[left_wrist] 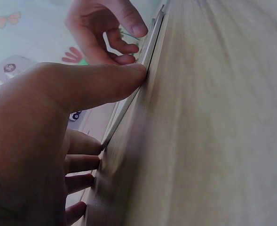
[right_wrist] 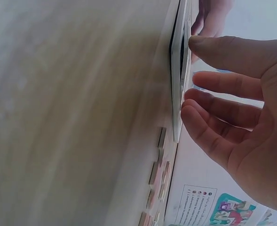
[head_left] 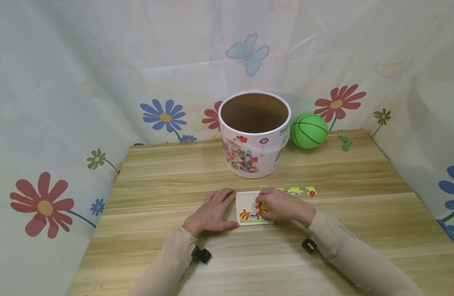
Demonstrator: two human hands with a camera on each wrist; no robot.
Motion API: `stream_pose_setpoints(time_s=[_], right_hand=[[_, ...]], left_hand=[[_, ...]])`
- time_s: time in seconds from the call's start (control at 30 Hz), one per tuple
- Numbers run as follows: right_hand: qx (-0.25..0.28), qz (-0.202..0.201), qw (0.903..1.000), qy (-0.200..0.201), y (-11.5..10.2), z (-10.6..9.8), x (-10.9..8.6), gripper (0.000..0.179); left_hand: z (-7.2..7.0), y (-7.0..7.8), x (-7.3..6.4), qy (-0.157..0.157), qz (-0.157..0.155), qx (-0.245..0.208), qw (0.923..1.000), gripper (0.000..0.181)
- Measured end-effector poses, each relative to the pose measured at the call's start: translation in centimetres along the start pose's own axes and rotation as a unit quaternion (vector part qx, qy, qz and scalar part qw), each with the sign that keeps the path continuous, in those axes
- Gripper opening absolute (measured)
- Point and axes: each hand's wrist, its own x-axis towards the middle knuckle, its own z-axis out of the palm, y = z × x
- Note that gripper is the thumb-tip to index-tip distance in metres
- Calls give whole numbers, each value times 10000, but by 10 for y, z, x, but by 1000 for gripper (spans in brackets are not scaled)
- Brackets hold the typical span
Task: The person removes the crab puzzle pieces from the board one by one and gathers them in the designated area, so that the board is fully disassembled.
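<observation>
A square puzzle tray [head_left: 248,201] with a pale rim lies on the table. Colourful pieces [head_left: 251,216] with an orange and rainbow picture fill its near side; its bare base shows at the far left. My left hand [head_left: 213,211] lies along the tray's left side, thumb tip at the near corner, fingers stretched out beside the edge. Over the tray's right part, my right hand [head_left: 286,205] holds an orange and yellow puzzle piece [head_left: 262,207] between thumb and fingers. In the right wrist view its fingertips [right_wrist: 189,110] are right at the tray surface.
Several loose puzzle pieces [head_left: 295,191] lie in a row beyond my right hand. Behind the tray stands a white bucket [head_left: 253,158], with a green ball [head_left: 309,131] and a small green toy piece [head_left: 346,143] to its right. A flowered curtain [head_left: 190,74] encloses the table [head_left: 167,172].
</observation>
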Motion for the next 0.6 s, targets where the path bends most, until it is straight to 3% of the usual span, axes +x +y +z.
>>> stream_pose_setpoints(time_s=[0.6], right_hand=[[-183,-132,9997,-107,1,1,4,39]], left_hand=[[1,0,1,-47,-60,25,10000,99]])
